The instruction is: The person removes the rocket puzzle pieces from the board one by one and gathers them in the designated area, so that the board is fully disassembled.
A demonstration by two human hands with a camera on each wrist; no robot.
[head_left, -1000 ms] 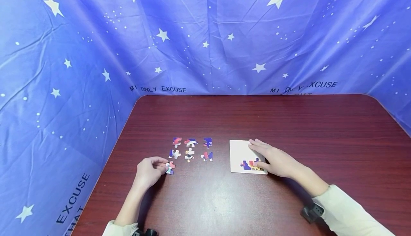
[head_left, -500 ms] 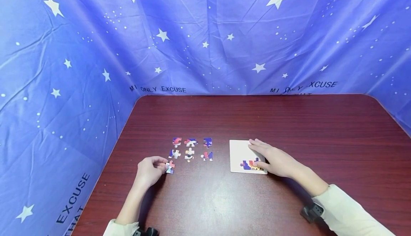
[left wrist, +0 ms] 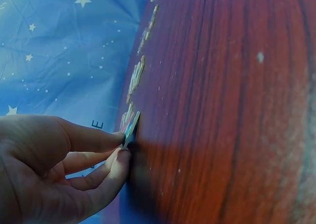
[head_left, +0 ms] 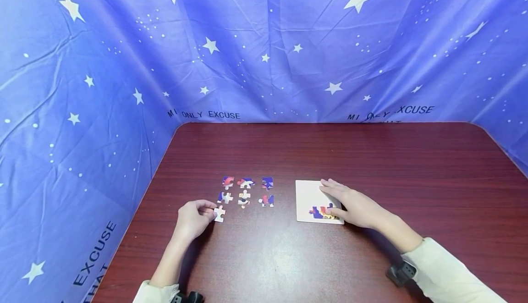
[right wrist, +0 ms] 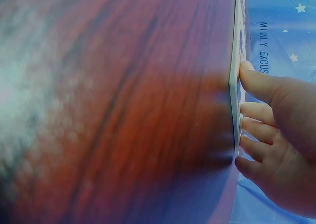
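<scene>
My left hand pinches a jigsaw piece between thumb and fingers, at the left of the table. In the left wrist view that piece leans with one edge raised off the wood, its picture washed out by light in the head view. My right hand rests on a square white puzzle board, fingers stretched over its right side. Joined pieces in purple, red and yellow lie along the board's lower part, partly under the thumb. The right wrist view shows the board edge-on beneath the fingers.
Several loose jigsaw pieces lie in two rows between the hands, among them a purple one and a white one. The dark red table meets a blue star-printed curtain at its back and sides.
The piece in my left hand has tilted, its face going from pink and blue to whitish. The right hand and the board keep their place.
</scene>
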